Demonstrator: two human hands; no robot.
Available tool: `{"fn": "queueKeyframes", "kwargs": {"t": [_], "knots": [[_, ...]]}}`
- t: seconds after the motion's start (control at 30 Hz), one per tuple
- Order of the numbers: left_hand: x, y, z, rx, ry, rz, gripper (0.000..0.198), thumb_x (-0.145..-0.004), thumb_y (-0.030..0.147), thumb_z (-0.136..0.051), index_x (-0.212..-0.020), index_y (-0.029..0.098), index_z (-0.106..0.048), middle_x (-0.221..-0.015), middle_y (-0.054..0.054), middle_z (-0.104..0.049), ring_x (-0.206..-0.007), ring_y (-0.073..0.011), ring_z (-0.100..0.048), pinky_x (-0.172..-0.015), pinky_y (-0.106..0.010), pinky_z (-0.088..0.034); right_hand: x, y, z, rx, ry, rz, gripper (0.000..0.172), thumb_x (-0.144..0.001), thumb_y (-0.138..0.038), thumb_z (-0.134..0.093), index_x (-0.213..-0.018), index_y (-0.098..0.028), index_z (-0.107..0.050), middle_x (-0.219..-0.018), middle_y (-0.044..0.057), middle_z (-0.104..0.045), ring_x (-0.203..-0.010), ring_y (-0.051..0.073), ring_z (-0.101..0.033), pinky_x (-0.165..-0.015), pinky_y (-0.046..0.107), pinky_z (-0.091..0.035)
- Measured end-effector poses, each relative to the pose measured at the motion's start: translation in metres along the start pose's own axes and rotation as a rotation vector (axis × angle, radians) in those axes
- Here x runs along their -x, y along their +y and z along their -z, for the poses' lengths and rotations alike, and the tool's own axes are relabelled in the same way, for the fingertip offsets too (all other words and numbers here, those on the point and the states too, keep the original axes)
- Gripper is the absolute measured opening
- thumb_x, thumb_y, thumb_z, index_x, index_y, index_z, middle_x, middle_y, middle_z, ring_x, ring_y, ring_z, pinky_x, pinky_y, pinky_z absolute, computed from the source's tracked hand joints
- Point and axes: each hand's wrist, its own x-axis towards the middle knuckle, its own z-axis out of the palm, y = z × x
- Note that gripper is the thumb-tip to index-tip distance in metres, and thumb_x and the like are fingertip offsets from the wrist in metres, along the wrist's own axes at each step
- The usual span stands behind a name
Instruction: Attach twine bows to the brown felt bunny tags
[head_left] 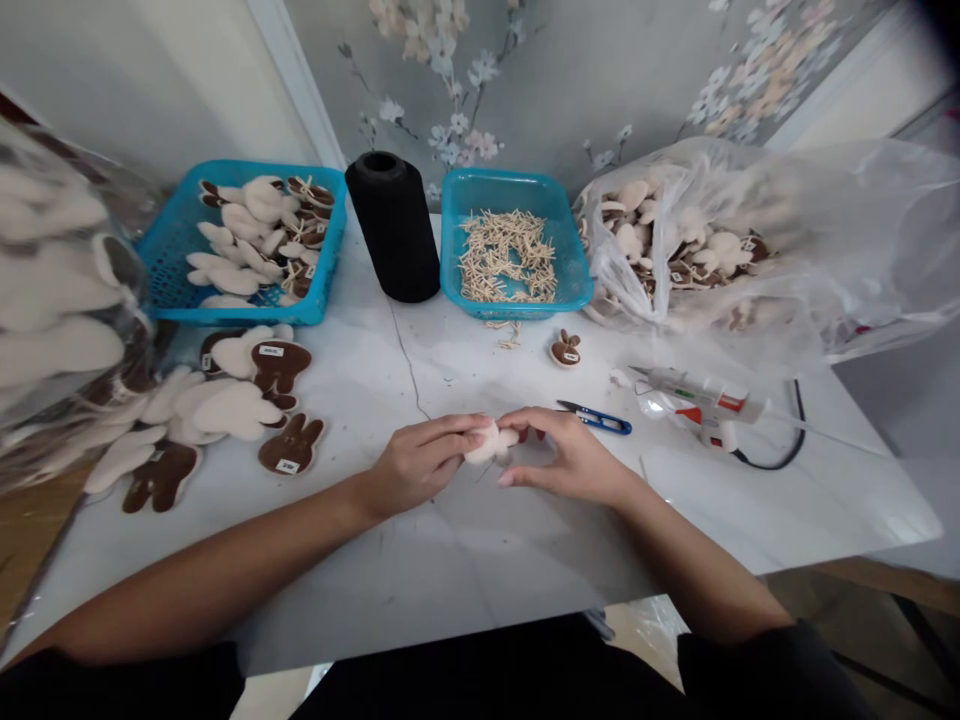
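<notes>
Both sets of fingers [454, 435] pinched closed on one cream felt rabbit [491, 443]

Bright, even indoor light across the pale worktop [480, 570]; only faint, soft shadows under the left hand [420, 465] and right hand [570, 455]. Strong wide-lens bending toward the edges, with smeared blur over the left-edge plastic bag [52, 300].

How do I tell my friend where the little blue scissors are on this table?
On the white table, find the left hand and right hand holding a fuzzy bunny piece. Just past the right hand, toward the hot glue gun, lie small snips, the only tool with blue handles.
</notes>
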Motion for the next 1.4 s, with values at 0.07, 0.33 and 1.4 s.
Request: {"fn": "queueKeyframes", "kwargs": {"t": [0.07, 0.33, 1.4], "knots": [[0.001, -0.002, -0.001, -0.076, 0.017, -0.075, 0.024, -0.079, 0.006, -0.055, -0.092, 0.021, -0.068, -0.110, -0.004, -0.068, -0.099, -0.0145, -0.065, -0.086, -0.024, -0.055, 0.001, 0.001, -0.004, 0.053, 0.043, 0.027, 0.057, -0.069, -0.046, -0.072, -0.116, -0.019, -0.051, -0.095, 0.005, -0.061, -0.079, 0.014, -0.056, -0.073, 0.027, -0.048], [-0.004, -0.001, -0.007, -0.262, 0.088, -0.291, 0.024, -0.079, 0.003, -0.054, -0.097, 0.017, -0.062, -0.100, -0.006, -0.069, -0.090, -0.0122, -0.067, -0.076, -0.020, -0.057, 0.003, -0.005, -0.008, 0.254, 0.192, 0.265, 0.030, -0.078, -0.036, -0.067, -0.103, -0.023, -0.061, -0.104, 0.008, -0.059, -0.095, 0.019, -0.055, -0.082, 0.034, -0.047], [-0.006, 0.008, -0.004, -0.008, 0.116, -0.506, 0.024, -0.079, 0.004, -0.057, -0.098, 0.017, -0.062, -0.103, -0.009, -0.069, -0.093, -0.0180, -0.067, -0.074, -0.022, -0.060, 0.002, -0.008, -0.005, -0.341, 0.022, -0.153, 0.016, -0.085, -0.031, -0.058, -0.079, -0.016, -0.058, -0.071, 0.000, -0.057, -0.063, 0.010, -0.047, -0.059, 0.024, -0.037]]}}
